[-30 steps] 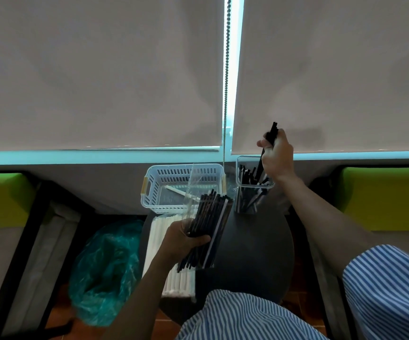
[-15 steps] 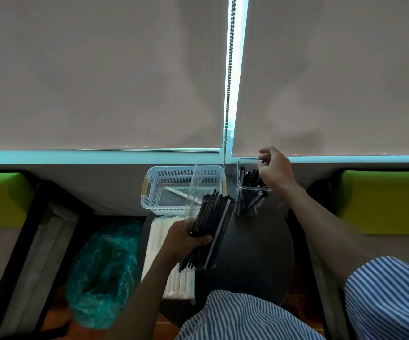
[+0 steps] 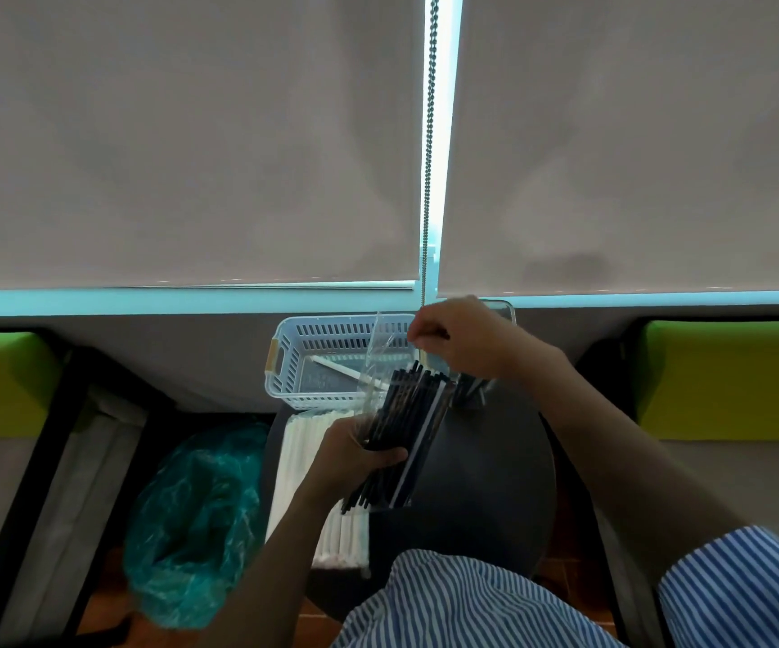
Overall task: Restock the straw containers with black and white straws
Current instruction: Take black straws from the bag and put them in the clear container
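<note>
Gripping a bundle of black straws [image 3: 406,427] in a clear wrapper, the left hand [image 3: 354,453] holds it tilted above the round dark surface [image 3: 485,484]. The right hand [image 3: 462,341] hovers just above the bundle's top end, fingers curled and pinching the wrapper's edge. Behind it stands a clear container [image 3: 502,311], mostly hidden. A white basket [image 3: 312,362] sits beside it, white straws [image 3: 298,460] lying below the left hand.
</note>
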Motion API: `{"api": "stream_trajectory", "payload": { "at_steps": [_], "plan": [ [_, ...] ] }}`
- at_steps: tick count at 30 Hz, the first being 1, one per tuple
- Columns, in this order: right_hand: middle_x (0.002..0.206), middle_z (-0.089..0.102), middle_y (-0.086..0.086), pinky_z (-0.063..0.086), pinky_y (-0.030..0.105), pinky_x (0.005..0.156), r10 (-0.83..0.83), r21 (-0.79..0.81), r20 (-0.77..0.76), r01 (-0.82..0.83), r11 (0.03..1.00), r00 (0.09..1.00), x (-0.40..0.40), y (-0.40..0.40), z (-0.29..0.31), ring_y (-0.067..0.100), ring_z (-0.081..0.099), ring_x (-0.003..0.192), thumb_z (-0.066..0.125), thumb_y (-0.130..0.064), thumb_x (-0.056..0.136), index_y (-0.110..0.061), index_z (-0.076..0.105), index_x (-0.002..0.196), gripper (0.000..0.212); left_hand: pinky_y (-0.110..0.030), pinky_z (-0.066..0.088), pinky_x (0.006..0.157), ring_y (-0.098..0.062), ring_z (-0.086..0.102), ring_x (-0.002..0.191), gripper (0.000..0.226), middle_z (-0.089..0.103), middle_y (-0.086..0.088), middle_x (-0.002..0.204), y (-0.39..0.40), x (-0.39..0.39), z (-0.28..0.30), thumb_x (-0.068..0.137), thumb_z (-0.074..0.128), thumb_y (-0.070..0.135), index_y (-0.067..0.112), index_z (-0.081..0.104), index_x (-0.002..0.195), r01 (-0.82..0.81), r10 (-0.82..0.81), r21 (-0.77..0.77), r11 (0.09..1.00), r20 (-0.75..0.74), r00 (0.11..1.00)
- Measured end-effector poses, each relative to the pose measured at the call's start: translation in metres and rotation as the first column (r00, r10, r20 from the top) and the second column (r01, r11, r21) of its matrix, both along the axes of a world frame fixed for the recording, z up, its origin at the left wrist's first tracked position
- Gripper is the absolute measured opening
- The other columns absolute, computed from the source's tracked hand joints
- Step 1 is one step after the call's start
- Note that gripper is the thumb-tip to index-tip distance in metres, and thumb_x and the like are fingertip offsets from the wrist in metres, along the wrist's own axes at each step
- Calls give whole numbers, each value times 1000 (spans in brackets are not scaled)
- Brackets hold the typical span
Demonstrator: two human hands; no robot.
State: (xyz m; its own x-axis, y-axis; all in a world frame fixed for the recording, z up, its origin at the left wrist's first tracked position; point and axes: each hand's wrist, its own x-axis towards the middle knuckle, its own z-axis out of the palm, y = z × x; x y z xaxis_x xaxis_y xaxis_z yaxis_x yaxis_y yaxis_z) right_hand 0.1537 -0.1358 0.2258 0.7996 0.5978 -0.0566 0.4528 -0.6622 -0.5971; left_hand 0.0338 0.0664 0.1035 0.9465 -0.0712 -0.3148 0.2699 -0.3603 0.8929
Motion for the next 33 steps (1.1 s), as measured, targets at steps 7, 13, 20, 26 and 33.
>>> {"api": "stream_trajectory", "payload": {
  "at_steps": [7, 13, 20, 26, 33],
  "plan": [
    [118, 71, -1, 54, 29, 94, 74, -95, -187, -93, 991, 980, -11, 5, -16, 11, 67, 102, 59, -11, 98, -17, 63, 128, 31, -41, 60, 88, -8, 75, 87, 32, 79, 8, 92, 2, 0, 0, 72, 88, 20, 25, 78, 102, 33, -35, 73, 997, 27, 999],
    [117, 71, 0, 56, 34, 95, 131, -113, -235, -161, 980, 963, -15, 9, -13, 11, 68, 100, 65, -11, 95, -15, 65, 125, 31, -42, 60, 88, -7, 75, 87, 34, 79, 10, 91, 4, -2, -3, 69, 90, 20, 27, 79, 101, 36, -38, 98, 995, 19, 999],
    [98, 66, -8, 52, 27, 91, 146, -137, -194, -174, 975, 970, -23, 14, -16, 10, 64, 92, 74, -19, 89, -19, 64, 129, 42, -45, 59, 88, -9, 75, 86, 34, 79, 8, 90, 4, -3, -5, 65, 88, 31, 28, 79, 98, 92, -93, 107, 990, 5, 996],
    [97, 73, -2, 53, 25, 86, 100, -87, -107, -109, 990, 989, -23, 14, -20, 13, 68, 87, 71, -18, 90, -18, 75, 102, 13, -43, 59, 89, -9, 75, 89, 34, 79, 6, 93, 5, -6, -5, 68, 89, 23, 23, 79, 101, 97, -98, 73, 993, 1, 995],
    [94, 74, -1, 53, 20, 81, 6, 9, -76, -6, 1000, 997, -16, 8, -11, 10, 68, 84, 68, -14, 93, -13, 76, 101, 11, -46, 59, 91, -14, 75, 94, 34, 79, 3, 97, 7, -9, -7, 70, 89, 18, 20, 78, 102, 96, -95, 24, 995, -17, 995]
  ]
}}
